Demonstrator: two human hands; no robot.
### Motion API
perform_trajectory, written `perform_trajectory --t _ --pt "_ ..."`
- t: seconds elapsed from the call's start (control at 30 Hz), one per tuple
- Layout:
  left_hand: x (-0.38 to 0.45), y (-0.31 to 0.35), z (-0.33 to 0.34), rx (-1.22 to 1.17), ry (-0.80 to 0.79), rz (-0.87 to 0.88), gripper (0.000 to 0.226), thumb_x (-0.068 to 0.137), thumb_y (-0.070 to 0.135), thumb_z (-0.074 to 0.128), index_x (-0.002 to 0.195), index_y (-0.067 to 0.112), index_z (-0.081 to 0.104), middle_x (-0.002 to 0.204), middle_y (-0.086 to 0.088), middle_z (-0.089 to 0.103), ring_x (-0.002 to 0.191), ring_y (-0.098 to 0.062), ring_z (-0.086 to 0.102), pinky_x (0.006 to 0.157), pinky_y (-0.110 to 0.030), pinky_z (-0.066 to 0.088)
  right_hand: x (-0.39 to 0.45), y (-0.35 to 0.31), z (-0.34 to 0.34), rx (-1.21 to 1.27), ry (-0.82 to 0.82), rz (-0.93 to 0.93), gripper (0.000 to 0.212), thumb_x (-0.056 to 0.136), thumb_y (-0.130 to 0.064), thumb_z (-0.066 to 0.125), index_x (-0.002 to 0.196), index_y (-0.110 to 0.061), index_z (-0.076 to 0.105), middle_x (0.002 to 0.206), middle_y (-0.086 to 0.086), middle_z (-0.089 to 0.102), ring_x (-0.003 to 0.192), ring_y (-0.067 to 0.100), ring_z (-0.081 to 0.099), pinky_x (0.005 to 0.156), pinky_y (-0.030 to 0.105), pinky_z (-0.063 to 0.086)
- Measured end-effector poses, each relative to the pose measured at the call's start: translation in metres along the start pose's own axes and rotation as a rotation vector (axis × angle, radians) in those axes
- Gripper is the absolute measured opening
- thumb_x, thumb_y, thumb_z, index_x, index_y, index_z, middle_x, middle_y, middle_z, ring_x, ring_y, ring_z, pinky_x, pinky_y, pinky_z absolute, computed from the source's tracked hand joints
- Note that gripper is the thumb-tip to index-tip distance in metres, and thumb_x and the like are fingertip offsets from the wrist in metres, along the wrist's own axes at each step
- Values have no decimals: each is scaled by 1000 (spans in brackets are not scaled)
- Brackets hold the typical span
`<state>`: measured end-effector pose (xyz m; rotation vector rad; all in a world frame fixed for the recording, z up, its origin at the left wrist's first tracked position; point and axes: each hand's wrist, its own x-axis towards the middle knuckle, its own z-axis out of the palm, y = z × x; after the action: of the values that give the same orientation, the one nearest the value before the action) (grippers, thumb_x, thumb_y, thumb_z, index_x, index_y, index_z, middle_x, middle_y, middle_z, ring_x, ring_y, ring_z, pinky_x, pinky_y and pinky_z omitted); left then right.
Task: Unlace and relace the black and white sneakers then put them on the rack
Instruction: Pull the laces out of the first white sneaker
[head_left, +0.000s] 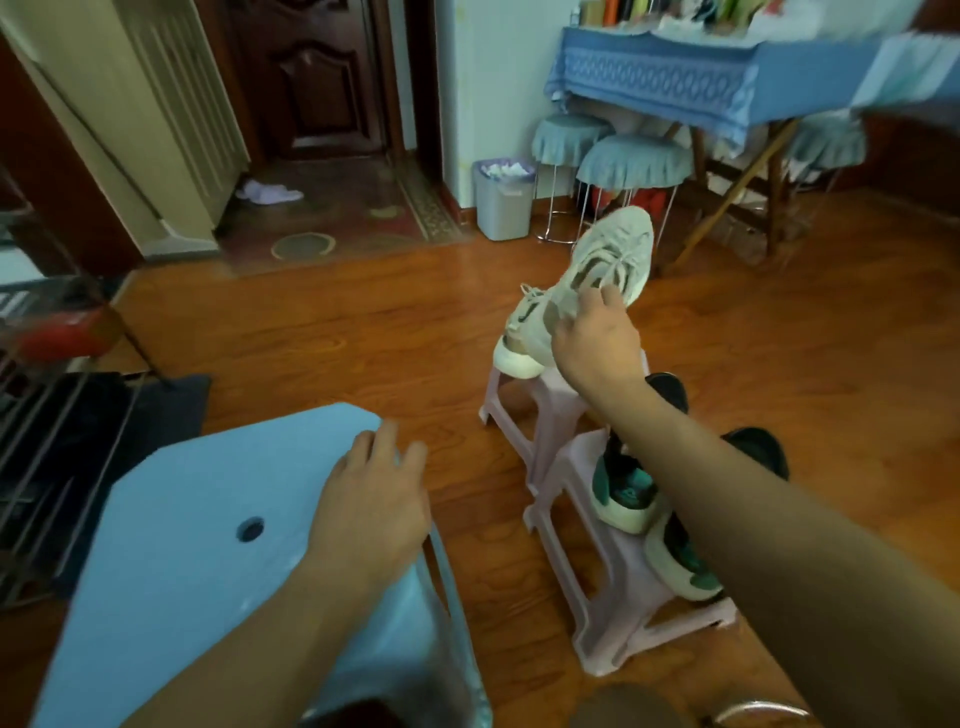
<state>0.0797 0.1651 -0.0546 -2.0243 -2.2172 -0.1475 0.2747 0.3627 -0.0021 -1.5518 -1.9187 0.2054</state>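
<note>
Down in the lower left sits a light blue plastic stool (197, 519), a round hole in its top. Upper middle, a grey waste bin (503, 200) stuffed with white paper stands against the wall. Right beside it, two round stools with blue frilled covers (634, 162). Upper right, a table under a blue patterned cloth (675, 85). Upper left, a dark carved wooden door (311, 78), with white slippers (267, 192) on the patterned floor before it.

Bare wooden floor (363, 332) lies open between blue stool (208, 519) and pink stools (597, 597).
</note>
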Motion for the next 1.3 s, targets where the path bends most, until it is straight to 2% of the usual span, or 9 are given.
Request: perform_trajectory --t 0.17,0.3,0.47,0.6,0.67,0.8,0.97,1.17,1.3 --pt "-47 -20 -78 -464 438 -158 41 86 6 61 127 12 57 149 -12 41 133 -32 46 101 -45 48 -80 -75 -68 87 -114 -360 54 84 -52 74 119 -15 57 130 3 38 102 13 47 83 28 45" --pt "-110 -99 -139 -511 816 -303 35 86 4 55 120 5 59 131 -14 51 126 -26 46 107 -31 36 -117 -117 -70 180 -504 -542 39 78 -31 84 110 -28 61 123 -3 48 112 11 49 96 26 44" --pt "-155 -162 -123 -624 101 -444 46 99 36 59 143 27 52 140 3 54 122 -14 54 103 -33 44 -133 -173 -20 173 -718 -567 43 77 9 67 92 -32 61 100 -7 58 104 26 60 85 36 52" --pt "-175 -146 -81 -731 -302 -368 75 90 69 58 153 41 29 150 4 42 134 -19 48 110 -42 43 -138 -208 24 82 -606 -460 50 90 3 53 133 -21 62 132 7 61 121 30 57 97 31 45" --pt "-172 -140 -74 -709 -236 -385 87 83 74 61 153 42 21 145 4 41 136 -19 45 112 -43 41 -151 -217 33 418 -646 -318 53 94 5 51 137 -24 60 139 1 56 121 23 60 102 33 50" --pt "-166 -135 -74 -753 -94 -424 113 74 66 76 157 39 3 152 11 19 145 -16 23 119 -42 29 -182 -222 27 781 -717 108 35 103 -3 47 130 -20 59 129 -1 57 104 16 69 69 24 59" --pt "-151 -142 -75 -883 82 -452 82 85 53 73 147 41 22 129 26 18 138 -11 31 114 -36 34 -187 -228 12 468 -587 -134 13 96 -35 64 91 -23 61 88 -2 67 80 15 67 73 36 58" --pt "-132 -160 -75 -825 227 -288 48 92 28 70 134 44 53 138 21 38 136 -6 34 118 -35 30 -198 -234 11 261 -517 -449 28 85 -39 76 95 -28 52 87 -14 53 78 2 51 65 17 37" --pt "-127 -157 -70 -752 269 -240 46 92 35 70 136 34 56 139 17 48 132 -10 40 112 -31 34 -194 -242 14 118 -407 -689 27 89 -45 69 96 -23 55 90 -7 50 84 11 46 68 24 33"
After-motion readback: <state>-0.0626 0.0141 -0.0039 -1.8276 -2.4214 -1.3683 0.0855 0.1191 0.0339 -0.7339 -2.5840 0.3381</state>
